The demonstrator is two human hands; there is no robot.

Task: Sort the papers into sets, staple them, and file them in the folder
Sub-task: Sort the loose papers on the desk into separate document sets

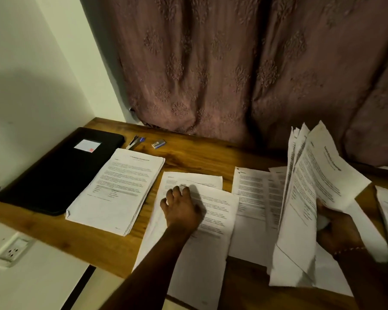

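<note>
Sorting stage, nothing stapled that I can see. Left hand (180, 205) lies flat, fingers spread, pinning a loose middle pile (202, 211) on the desk (211, 155), likely so sheets don't slide. Right hand (336, 227) is clamped on a fanned sheaf (311, 186) held upright for reading. Neat stack (119, 189) sits beside the closed black folder (61, 171); stapler (136, 142) waits behind.

Curtain (233, 63) behind wooden desk (199, 157); wall socket (15, 251) below.
</note>
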